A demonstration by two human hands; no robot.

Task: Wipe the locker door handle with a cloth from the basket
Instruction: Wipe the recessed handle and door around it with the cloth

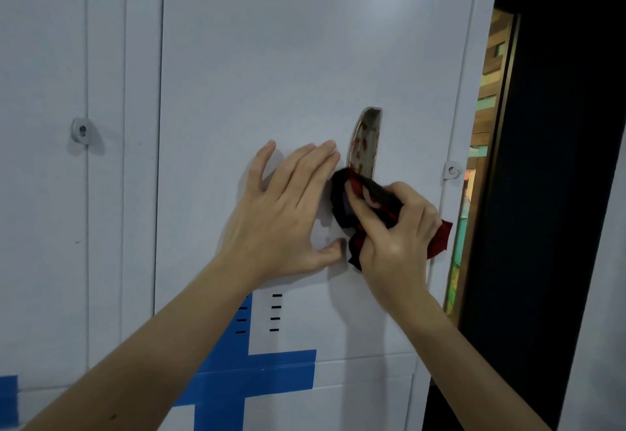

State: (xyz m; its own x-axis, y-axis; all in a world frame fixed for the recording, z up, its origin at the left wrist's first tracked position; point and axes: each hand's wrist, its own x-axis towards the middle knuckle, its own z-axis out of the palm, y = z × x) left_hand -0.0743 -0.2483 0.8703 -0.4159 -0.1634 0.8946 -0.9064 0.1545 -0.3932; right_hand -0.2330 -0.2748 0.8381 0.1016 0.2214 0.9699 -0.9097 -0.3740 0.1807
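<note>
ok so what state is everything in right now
locker door: looks shut
handle: upper part bare, lower part under the cloth
cloth: bunched, pressed on the handle
right hand: grips the cloth
left hand: flat on the door, fingers straight
lock loop: no padlock on it

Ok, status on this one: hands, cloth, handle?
Left hand flat on locker door. Right hand grips red-black cloth, pressing it on the recessed handle. Nothing in the way.

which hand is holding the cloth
The right hand grips the red and black cloth at the lower end of the door handle; the left hand holds nothing, resting with straight fingers on the locker door beside it.
</note>
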